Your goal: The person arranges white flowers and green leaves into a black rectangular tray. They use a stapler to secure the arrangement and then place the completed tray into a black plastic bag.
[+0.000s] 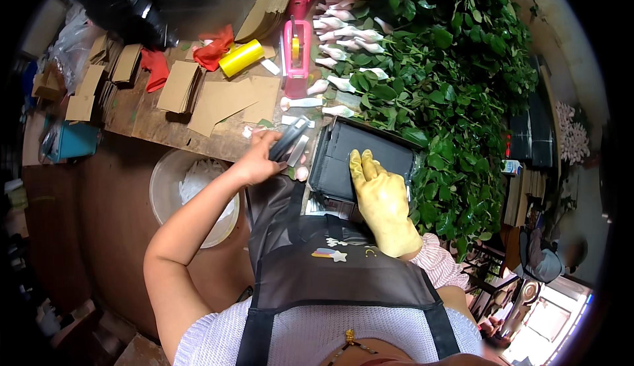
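My left hand (263, 160) grips a dark grey hand tool (290, 138), stapler-like, at the bench edge, beside a small pale strip (298, 151). My right hand (376, 201), in a yellow rubber glove, rests fingertips down on the dark face of a shallow black rectangular tray or box (330, 166), its fingers extended and holding nothing. Just beyond lie pale wrapped rose heads (340, 112) on leafy stems (449, 135), heaped along the right side.
The wooden bench (152, 127) carries cardboard stacks (173, 87), red scraps (155, 70), a yellow roll (241, 57) and pink tape dispensers (297, 69). Below are a plastic tub (165, 198) and blue bin (72, 143). A person (551, 257) is at the far right.
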Available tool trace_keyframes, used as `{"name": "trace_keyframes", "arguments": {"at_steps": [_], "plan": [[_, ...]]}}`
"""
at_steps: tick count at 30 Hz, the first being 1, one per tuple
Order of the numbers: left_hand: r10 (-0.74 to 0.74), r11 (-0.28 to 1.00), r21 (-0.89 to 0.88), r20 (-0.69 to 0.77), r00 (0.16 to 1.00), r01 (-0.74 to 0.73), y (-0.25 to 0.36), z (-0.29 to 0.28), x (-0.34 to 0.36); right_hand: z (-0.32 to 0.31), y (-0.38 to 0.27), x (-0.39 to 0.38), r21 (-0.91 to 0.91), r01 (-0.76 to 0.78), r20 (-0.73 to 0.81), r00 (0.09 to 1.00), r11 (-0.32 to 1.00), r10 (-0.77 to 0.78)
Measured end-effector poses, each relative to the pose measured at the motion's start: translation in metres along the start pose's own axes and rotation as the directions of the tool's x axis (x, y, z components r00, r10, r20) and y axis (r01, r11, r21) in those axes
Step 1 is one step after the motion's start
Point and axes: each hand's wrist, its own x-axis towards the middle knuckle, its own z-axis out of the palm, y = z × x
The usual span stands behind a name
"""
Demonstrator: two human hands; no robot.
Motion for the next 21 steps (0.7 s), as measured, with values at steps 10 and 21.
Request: {"name": "trace_keyframes", "arguments": {"at_steps": [10, 21], "plan": [[0.031, 0.984, 0.148, 0.396, 0.918, -0.097, 0.074, -0.029, 0.005, 0.003, 0.001, -0.001, -0.044, 0.012, -0.079, 0.997, 0.999, -0.015], [0.014, 0.977, 0.194, 0.377, 0.926, -0.094, 0.049, -0.025, 0.002, 0.005, 0.005, -0.001, -0.003, 0.037, -0.179, 0.983, 0.999, -0.037]]}}
